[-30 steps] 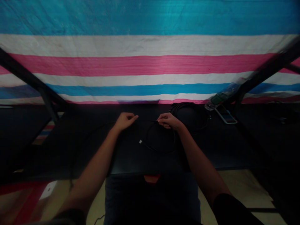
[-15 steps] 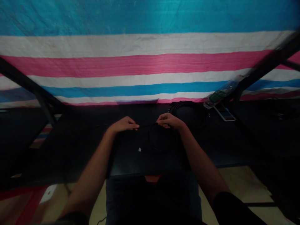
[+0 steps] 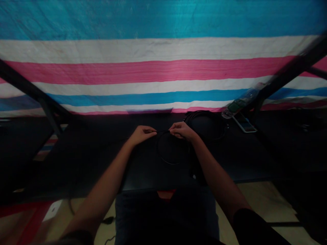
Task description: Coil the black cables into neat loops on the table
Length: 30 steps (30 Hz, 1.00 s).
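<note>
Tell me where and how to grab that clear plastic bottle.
Best wrap the bottle at its green label, low on the body, coming from the person's left: it looks rounded there, while the dark post runs close on its right and the phone lies by its base. Whether bottle and post touch is unclear.

Coil (image 3: 189, 119) right of cable (image 3: 162, 131); phone (image 3: 246, 126) further right.

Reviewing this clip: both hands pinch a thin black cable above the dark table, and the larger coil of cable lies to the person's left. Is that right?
Not quite: the head view shows the larger coil to the person's right, just past the right hand. Both hands do pinch the thin black cable above the dark table.
</note>
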Each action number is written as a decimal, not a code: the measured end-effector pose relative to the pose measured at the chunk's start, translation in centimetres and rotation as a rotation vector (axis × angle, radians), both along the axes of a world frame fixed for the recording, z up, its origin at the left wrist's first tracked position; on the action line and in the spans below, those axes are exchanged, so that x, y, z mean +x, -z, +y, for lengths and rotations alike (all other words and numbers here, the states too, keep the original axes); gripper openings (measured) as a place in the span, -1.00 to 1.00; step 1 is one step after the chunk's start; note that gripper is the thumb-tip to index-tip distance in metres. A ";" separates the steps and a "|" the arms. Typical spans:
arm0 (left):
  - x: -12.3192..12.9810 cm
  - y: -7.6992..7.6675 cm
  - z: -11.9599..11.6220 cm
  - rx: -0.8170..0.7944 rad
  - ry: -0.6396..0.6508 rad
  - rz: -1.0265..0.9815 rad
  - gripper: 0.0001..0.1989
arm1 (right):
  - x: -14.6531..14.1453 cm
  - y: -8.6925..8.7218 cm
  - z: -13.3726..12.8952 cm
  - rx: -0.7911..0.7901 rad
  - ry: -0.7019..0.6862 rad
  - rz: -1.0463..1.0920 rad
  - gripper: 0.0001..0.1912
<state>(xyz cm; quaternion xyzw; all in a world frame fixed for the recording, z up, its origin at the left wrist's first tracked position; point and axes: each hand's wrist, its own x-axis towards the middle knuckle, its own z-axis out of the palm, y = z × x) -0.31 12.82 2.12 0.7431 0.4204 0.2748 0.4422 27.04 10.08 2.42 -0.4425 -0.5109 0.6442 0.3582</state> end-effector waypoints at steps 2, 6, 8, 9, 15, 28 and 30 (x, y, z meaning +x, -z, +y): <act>0.8 0.2 -0.5 0.075 0.040 -0.006 -0.69 | -0.7 0.2 -0.1 -0.009 -0.039 0.006 -0.78; 1.6 0.4 -0.9 0.154 0.117 0.003 -0.68 | -1.7 0.6 -0.2 -0.020 -0.064 0.017 -0.77; 1.6 0.4 -0.7 0.071 0.134 -0.009 -0.68 | -1.9 0.6 -0.2 -0.022 -0.095 0.018 -0.77; 1.5 0.3 -0.6 -0.004 0.157 -0.012 -0.70 | -1.8 0.5 -0.2 -0.031 -0.133 0.016 -0.76; -3.5 -1.2 1.4 -0.292 0.251 0.113 -0.78 | 1.5 -0.9 -0.3 -0.073 -0.259 0.050 -0.69; -2.1 -0.4 1.1 -0.155 0.097 0.114 -0.62 | 1.1 0.0 0.2 -0.010 -0.112 -0.075 -0.77; -0.5 0.1 0.3 -0.125 0.101 0.061 -0.60 | 0.2 0.0 0.0 0.019 -0.120 -0.074 -0.76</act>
